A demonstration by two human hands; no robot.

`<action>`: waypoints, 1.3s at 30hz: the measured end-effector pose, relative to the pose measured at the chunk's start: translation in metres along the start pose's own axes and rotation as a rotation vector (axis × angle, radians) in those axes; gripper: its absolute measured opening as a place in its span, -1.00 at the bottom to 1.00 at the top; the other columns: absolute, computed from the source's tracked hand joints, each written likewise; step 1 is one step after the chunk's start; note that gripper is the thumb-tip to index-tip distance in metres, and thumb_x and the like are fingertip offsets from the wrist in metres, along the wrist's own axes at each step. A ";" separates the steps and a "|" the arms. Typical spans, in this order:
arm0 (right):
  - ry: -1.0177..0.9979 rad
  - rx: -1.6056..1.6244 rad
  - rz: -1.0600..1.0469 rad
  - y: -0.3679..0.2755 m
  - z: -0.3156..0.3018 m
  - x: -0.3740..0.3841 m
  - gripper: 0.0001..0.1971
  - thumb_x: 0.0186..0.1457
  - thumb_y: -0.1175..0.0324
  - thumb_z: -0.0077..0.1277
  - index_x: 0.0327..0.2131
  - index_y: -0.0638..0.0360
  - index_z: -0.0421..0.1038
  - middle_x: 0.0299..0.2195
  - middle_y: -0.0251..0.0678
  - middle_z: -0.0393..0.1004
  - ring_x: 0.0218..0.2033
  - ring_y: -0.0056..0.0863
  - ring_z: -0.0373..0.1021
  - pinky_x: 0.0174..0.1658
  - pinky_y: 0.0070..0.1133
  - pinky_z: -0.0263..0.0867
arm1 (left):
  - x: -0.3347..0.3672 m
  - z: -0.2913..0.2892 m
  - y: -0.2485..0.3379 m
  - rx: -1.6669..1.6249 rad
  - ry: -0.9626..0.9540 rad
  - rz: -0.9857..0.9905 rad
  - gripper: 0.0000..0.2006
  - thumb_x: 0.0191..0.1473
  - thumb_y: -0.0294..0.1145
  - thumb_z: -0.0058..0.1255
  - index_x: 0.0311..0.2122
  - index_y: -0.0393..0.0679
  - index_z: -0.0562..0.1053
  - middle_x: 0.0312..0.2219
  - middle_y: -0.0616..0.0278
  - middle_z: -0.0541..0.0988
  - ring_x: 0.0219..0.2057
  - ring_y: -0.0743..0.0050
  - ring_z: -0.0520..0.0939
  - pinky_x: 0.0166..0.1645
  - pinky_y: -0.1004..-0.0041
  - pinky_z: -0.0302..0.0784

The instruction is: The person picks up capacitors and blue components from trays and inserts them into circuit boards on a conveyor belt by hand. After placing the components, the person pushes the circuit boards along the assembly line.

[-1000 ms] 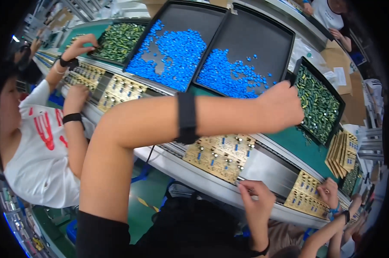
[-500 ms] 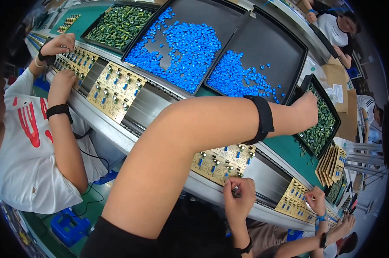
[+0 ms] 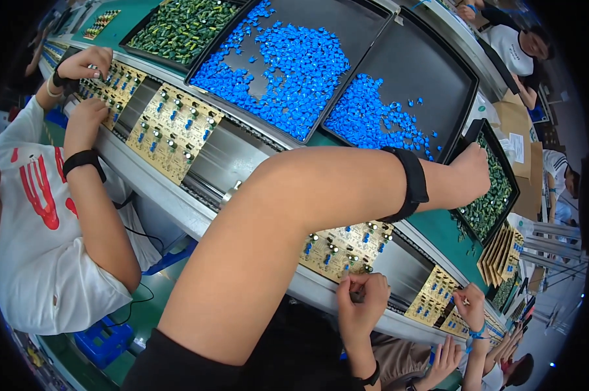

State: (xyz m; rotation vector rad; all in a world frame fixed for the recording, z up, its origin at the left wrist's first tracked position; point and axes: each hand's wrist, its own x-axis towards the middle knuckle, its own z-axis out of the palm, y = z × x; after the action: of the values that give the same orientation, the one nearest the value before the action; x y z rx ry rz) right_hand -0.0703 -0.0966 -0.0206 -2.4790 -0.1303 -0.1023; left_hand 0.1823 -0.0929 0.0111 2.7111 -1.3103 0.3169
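Nearest, a bare left arm [image 3: 262, 247] in a short black sleeve [image 3: 177, 365] stretches diagonally across the view, a black fabric band [image 3: 412, 186] around its wrist. The right hand [image 3: 365, 305] is at the near edge of a flat, gold-coloured circuit board [image 3: 337, 253] studded with blue and dark parts; its thumb and fingers are curled together, but I cannot tell whether they grip anything. The board lies partly beneath the left arm, on a silver metal conveyor track [image 3: 232, 156]. To its right, another person's hand with a blue wristband [image 3: 470, 306] is over the next board; at far left, a co-worker in a white shirt with red markings [image 3: 63, 280] has both hands at a board further along. Beyond the track, on the green tabletop [image 3: 431, 228], the left hand [image 3: 467, 174] is bent over the near side of a shallow black plastic tray [image 3: 503, 217] of small green cylindrical components [image 3: 490, 201]; its fingertips are hidden, so I cannot tell whether it grasps one. Gold-coloured boards [image 3: 501, 255] stand leaning together beside that tray. Left of it, two larger black trays [image 3: 431, 72] hold heaps of small blue components [image 3: 301, 72]. Brown cardboard boxes [image 3: 528, 173] stand behind.
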 end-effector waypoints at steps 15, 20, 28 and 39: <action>0.039 -0.131 0.015 -0.009 0.007 -0.006 -0.85 -0.17 0.52 0.11 -0.57 0.12 0.30 -0.65 -0.37 0.21 -0.57 -0.38 0.19 -0.41 -0.45 -0.02 | 0.005 0.002 -0.002 -0.117 -0.008 -0.035 -0.74 -0.19 -0.26 0.20 -0.29 -0.02 0.60 -0.30 0.25 0.58 -0.17 0.22 0.50 -0.18 0.27 0.31; -0.012 -0.031 0.098 -0.012 0.002 -0.003 -0.84 -0.16 0.52 0.10 -0.58 0.13 0.29 -0.64 -0.36 0.22 -0.57 -0.37 0.19 -0.42 -0.45 0.00 | 0.000 0.010 0.002 -0.202 0.298 -0.008 -0.81 -0.26 -0.42 0.16 -0.41 -0.15 0.58 -0.36 0.18 0.54 -0.18 0.22 0.49 -0.16 0.34 0.37; -0.127 -0.063 0.126 -0.020 -0.007 0.017 -0.88 -0.15 0.49 0.05 -0.57 0.15 0.28 -0.63 -0.30 0.26 -0.54 -0.31 0.25 -0.40 -0.43 0.10 | -0.002 0.004 -0.021 -0.324 0.318 0.087 -0.87 -0.20 -0.45 0.05 -0.44 -0.20 0.52 -0.49 0.05 0.56 -0.35 0.06 0.61 -0.24 0.16 0.49; -0.245 -0.194 -0.138 -0.015 -0.022 0.024 -0.89 -0.19 0.54 -0.02 -0.46 0.22 0.36 -0.45 -0.22 0.39 -0.35 -0.23 0.34 -0.28 -0.40 0.26 | -0.025 -0.013 -0.017 -0.951 0.296 -0.004 -0.88 -0.16 -0.40 0.08 -0.43 -0.15 0.51 -0.58 0.18 0.54 -0.52 0.28 0.56 -0.39 0.34 0.46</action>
State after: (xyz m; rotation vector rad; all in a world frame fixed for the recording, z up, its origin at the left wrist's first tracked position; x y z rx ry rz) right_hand -0.0491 -0.0966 0.0086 -2.6669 -0.4131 0.1373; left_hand 0.1786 -0.0607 0.0175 1.7878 -1.0007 0.0510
